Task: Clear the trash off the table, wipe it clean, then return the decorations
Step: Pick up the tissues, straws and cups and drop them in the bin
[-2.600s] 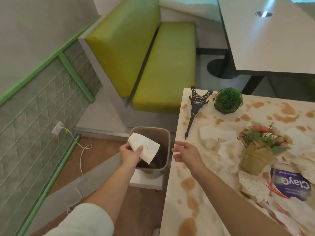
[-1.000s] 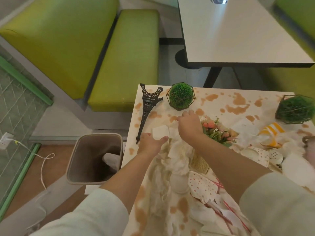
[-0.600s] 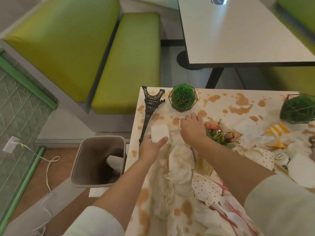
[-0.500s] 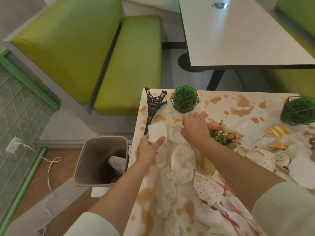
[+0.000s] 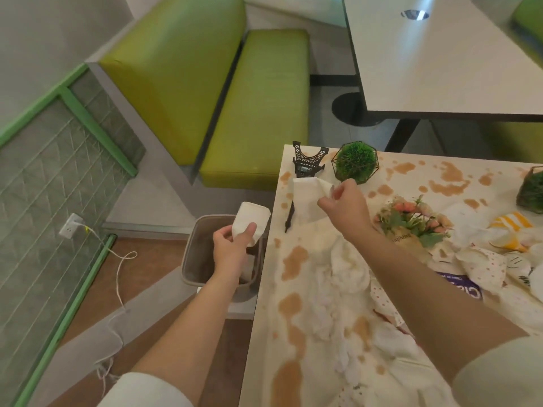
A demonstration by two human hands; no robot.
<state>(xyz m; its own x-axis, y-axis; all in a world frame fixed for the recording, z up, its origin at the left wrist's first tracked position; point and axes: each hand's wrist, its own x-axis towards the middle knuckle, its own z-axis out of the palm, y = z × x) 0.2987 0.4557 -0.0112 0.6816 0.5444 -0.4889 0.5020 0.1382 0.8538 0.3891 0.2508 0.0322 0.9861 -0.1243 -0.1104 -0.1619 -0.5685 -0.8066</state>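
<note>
1. Green booth seating (image 5: 235, 92) lines the wall beyond a pale tabletop (image 5: 411, 177) blotched with brown spills.
2. On the floor against the tabletop's left edge stands a grey trash bin (image 5: 192, 259).
3. Left hand (image 5: 232, 248) is over the bin, its fingers (image 5: 249, 230) closed around a folded white napkin (image 5: 252, 220).
4. Right hand (image 5: 343, 204) is raised over the tabletop near its far-left corner, its fingers (image 5: 338, 190) pinching a second white napkin (image 5: 305, 198) that hangs down.
5. A black Eiffel Tower model (image 5: 307, 164) lies at the far-left corner, partly hidden behind that napkin; a green ball plant in a wire frame (image 5: 355, 161) sits just beside it.
6. Crumpled, stained napkins (image 5: 346, 271) heap along the middle; a small flower bouquet (image 5: 411, 221) lies on its side among them.
7. Another wire-framed plant (image 5: 531, 190) stands at the right edge.
</note>
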